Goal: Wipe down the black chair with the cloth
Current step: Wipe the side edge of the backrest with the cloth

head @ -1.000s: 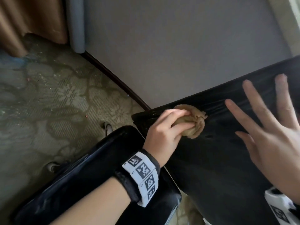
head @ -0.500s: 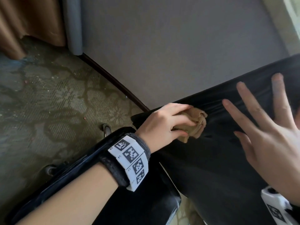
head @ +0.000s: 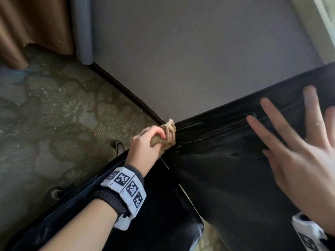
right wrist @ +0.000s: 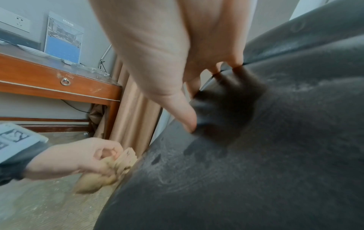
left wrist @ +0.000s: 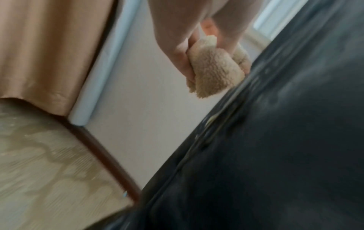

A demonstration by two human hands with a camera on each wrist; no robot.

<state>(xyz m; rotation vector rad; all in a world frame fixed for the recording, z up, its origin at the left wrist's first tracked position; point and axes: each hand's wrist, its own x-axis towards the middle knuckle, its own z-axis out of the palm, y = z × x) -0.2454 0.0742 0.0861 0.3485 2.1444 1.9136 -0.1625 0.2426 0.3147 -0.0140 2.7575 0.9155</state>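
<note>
- Since the earlier frame, my left hand has slid the cloth leftward along the black chair, from further in on the backrest out to its left corner; my right hand has barely shifted
- My left hand has its fingers curled tight round the cloth, bunched into a wad; the cloth touches the chair's top edge at the corner, and part of it hangs past the edge in the right wrist view
- My right hand lies spread, fingers straight and apart, flat against the upper backrest, holding nothing
- Judging by its fleecy pile, the cloth is soft, light and easily squashed; a full-fist hold on the wad suits it, with a pad of fabric left proud of the fingers
- Glossy upholstery, probably smooth and slightly yielding; the seam along the edge likely needs firmer pressure
- Castors show beside the chair on the carpet; it may roll, so I judge the bracing hand useful
</note>
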